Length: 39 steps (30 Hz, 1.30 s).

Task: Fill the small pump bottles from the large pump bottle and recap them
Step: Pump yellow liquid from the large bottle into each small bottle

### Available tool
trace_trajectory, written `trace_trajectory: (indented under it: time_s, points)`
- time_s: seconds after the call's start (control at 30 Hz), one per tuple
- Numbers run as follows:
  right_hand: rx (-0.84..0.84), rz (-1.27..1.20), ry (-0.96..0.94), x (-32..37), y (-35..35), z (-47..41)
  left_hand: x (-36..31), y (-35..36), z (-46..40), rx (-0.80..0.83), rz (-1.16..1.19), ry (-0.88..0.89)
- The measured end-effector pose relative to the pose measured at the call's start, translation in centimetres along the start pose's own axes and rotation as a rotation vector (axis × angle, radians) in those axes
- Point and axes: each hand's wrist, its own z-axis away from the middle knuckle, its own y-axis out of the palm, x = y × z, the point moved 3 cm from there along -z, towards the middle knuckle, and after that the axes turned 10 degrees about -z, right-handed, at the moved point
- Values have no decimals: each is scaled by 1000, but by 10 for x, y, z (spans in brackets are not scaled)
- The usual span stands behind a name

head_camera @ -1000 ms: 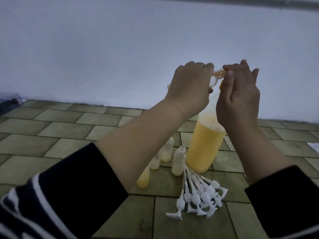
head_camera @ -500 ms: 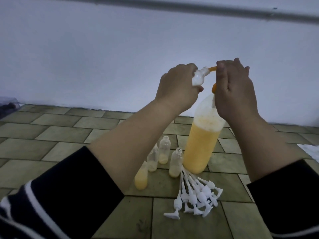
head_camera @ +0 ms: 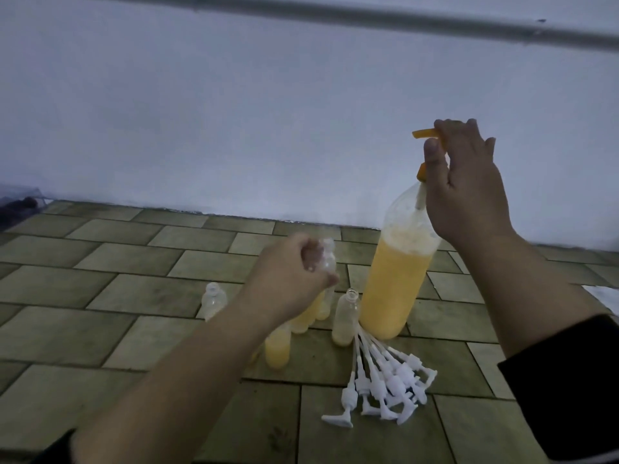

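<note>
1. Small bottle [head_camera: 326, 259] sits in the left hand [head_camera: 288, 279], low over the tiled floor [head_camera: 134, 296]. Its long axis runs near upright with a slight tilt, and its open neck points up and a little right. Motion blur hides how full it is.
2. The left hand is curled shut around that bottle, fingers wrapped over its side.
3. The big bottle [head_camera: 400, 276] stands upright on the floor, right of centre, mostly full of yellow liquid. Its orange pump head [head_camera: 425, 133] has its spout pointing left.
4. The right hand [head_camera: 465, 185] rests on top of the pump head with loosely bent fingers and the thumb hanging down beside the pump neck; whether it presses I cannot tell.
5. Half a second ago the small bottle was held up at the spout, lying nearly level with its neck pointing right. It has come down and left, well away from the spout, and turned upright.
6. More small open bottles [head_camera: 345, 316] stand just left of the big bottle; one [head_camera: 214, 301] stands farther left.
7. White pump caps [head_camera: 385, 380] lie fanned out on the floor, nearer than the big bottle.
</note>
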Motion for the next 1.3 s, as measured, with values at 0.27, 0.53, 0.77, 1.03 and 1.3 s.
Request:
trace_trajectory:
  time_s: [0.27,0.53,0.77,1.03,1.3]
  points:
    - [-34,-5,-6,2,3,2,15,53,26,70,-157,26]
    - [-55,30,-6,3,5,2,31,89,21,99,-211,1]
    - [-68,31,-4,2,6,2,36,99,18,96,-185,29]
    - [-65,19,-12,1,6,1,28,93,19,-32,-245,122]
    - [-37,48,-49,0,3,-2,14,18,19,-394,-59,169]
